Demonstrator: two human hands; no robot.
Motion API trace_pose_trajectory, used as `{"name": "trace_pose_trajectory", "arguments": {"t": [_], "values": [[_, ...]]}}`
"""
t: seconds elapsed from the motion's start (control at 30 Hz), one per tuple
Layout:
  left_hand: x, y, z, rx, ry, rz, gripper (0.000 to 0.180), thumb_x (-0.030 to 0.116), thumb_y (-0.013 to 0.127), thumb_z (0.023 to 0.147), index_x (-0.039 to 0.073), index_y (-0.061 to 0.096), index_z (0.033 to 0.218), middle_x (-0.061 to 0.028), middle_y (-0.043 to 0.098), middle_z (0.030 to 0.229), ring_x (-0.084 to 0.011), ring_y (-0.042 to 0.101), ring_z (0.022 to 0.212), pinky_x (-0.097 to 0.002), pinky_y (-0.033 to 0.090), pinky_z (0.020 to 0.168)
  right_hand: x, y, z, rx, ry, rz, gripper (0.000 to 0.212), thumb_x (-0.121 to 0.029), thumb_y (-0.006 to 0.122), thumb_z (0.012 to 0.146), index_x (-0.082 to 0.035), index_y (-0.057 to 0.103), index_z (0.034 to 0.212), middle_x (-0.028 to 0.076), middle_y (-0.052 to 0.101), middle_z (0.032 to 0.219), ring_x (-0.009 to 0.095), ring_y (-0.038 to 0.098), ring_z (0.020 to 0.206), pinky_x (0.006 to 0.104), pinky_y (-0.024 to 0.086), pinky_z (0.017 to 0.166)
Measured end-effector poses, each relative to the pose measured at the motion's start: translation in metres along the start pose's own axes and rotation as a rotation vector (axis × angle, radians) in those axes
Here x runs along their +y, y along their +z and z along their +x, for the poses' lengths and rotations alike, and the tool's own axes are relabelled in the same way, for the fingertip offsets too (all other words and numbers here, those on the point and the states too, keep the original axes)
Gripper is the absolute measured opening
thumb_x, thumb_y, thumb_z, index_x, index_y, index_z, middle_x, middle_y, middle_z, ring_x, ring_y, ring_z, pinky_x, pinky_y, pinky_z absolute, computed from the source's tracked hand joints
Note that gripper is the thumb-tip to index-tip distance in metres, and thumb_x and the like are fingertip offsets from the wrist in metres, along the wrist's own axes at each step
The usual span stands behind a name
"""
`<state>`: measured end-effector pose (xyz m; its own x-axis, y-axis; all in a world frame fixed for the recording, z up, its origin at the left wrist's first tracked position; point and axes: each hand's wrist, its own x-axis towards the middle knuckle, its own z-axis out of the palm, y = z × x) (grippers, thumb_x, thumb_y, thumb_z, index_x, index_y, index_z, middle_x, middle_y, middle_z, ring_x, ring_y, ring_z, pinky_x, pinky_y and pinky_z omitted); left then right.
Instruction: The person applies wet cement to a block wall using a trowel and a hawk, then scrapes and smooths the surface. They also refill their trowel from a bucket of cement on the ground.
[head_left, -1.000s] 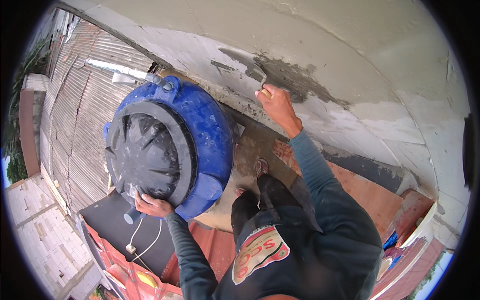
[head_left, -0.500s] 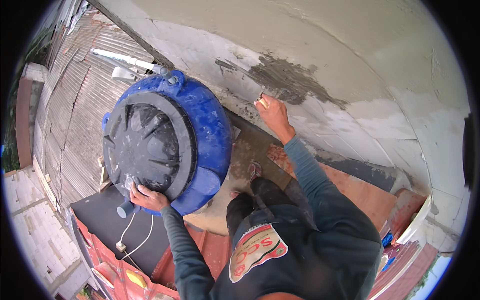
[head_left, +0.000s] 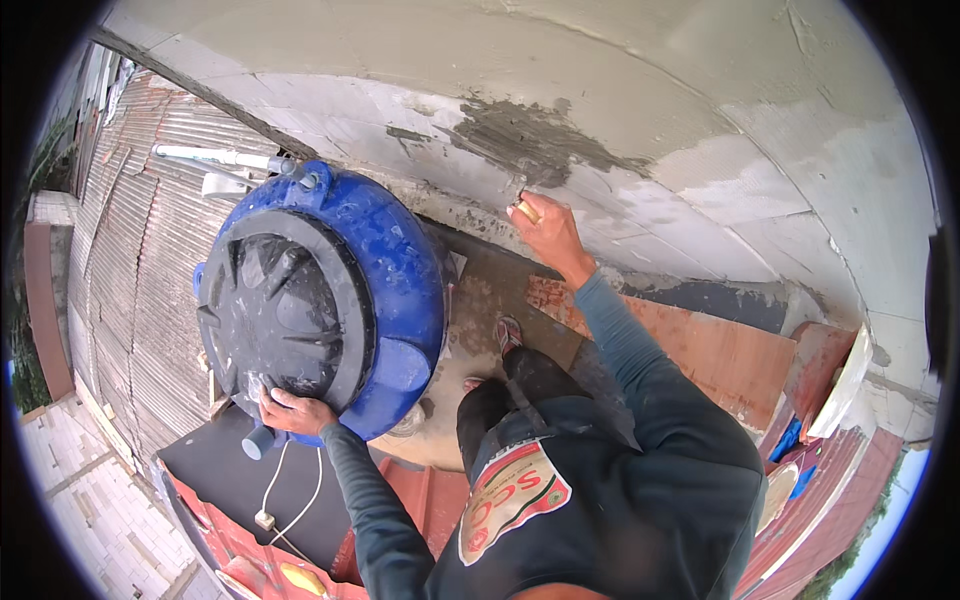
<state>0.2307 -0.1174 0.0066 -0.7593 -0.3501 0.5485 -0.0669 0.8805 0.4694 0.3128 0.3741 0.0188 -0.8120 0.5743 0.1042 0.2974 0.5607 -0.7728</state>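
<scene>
Pale-handled hand tool (head_left: 526,211) with a metal neck, in front of the lower part of a grey-white wall (head_left: 730,245), just below the lower edge of a dark plaster patch (head_left: 520,135); blade too blurred to make out, contact with the wall impossible to tell; right hand (head_left: 550,236) closed around the handle, fingers narrow; left hand (head_left: 298,412) on the near edge of a ribbed black lid (head_left: 285,300), fingers together and bent, cannot tell whether gripping anything; beneath the lid, a round blue tank (head_left: 405,265) beside the wall; at the tank's far edge, a white pipe (head_left: 222,157); beyond, a weathered corrugated roof (head_left: 150,270); right of two shoes (head_left: 509,333), a reddish-brown board (head_left: 690,350) along the wall's foot; by the near edge of the tank, red metal sheeting (head_left: 425,500) and a white cord (head_left: 319,485).
</scene>
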Motion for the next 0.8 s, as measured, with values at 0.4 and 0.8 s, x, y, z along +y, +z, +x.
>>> {"name": "trace_pose_trajectory", "arguments": {"t": [0.4,0.8], "values": [[-0.003,0.000,-0.001,0.006,0.017,0.012,0.045,0.036,0.047,0.107,0.002,0.062,0.133,-0.0225,0.054,0.131,-0.0391,0.049,0.126,-0.0497,0.037,0.109,-0.009,-0.099,0.000,-0.062,0.154,0.277,0.038,-0.029,0.075,0.091,0.007,0.071,0.105,0.015,0.062,0.071,0.016,0.057,0.063,0.0332,0.046,0.059],[-0.004,-0.002,0.000,0.001,0.028,-0.004,0.046,0.034,0.044,0.109,0.000,0.060,0.134,-0.0219,0.054,0.130,-0.0382,0.049,0.125,-0.0481,0.038,0.108,0.034,-0.002,0.023,-0.121,0.150,0.060,0.032,-0.030,0.067,0.093,0.001,0.067,0.096,0.028,0.067,0.086,0.048,0.062,0.077,0.0500,0.050,0.071]]}}
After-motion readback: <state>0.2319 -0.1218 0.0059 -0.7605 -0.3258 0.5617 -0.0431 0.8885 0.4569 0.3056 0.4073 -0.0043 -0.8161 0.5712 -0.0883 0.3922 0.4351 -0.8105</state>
